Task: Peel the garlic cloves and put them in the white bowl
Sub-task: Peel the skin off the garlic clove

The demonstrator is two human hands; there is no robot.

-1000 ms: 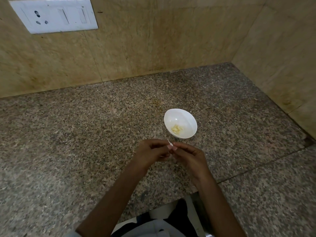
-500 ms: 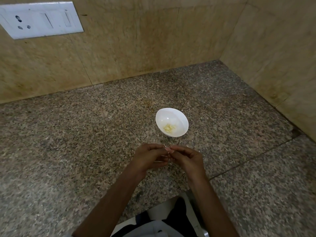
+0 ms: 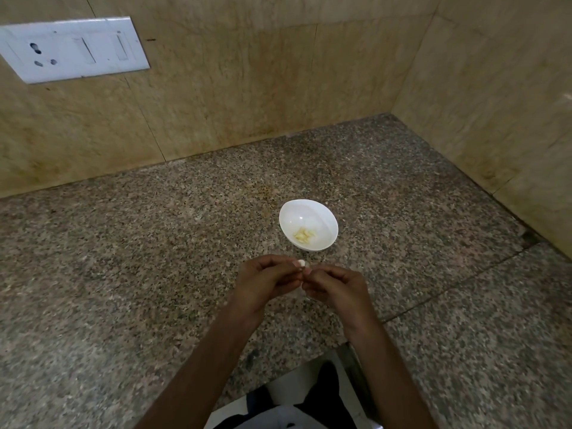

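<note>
**Clove in the fingertips, bowl just ahead**

Risks first, as I judge them from the head view.
- Slip. The garlic clove (image 3: 301, 263) is small and pinched only at the fingertips. If the skin gives way all at once, the clove could pop out and land on the granite counter (image 3: 123, 274), or go over the near edge towards the person's lap.
- Skin in the bowl. The hands work close to the white bowl (image 3: 309, 212), so loose flakes could drift in with the peeled cloves (image 3: 304, 235) already lying at its bottom.
- Partial peel. I cannot see how much skin is left; the clove shows only as a pale nub. Dropping it in now may be too early.

Hands.
- Left hand (image 3: 266, 283): fingers curled, thumb and forefinger pinching the clove at their tips.
- Right hand (image 3: 337, 289): fingers also curled, and its fingertips meet the clove from the other side. Whether they grip skin or flesh is too small to tell.
- Both hands are raised above the counter, knuckles up, tips touching.

Position. The clove sits right between the two sets of fingertips, at the far end of both hands. The bowl stands on the counter just beyond it, slightly right, near but apart from the hands. A white switch plate (image 3: 71, 49) is on the wall, well away.
</note>
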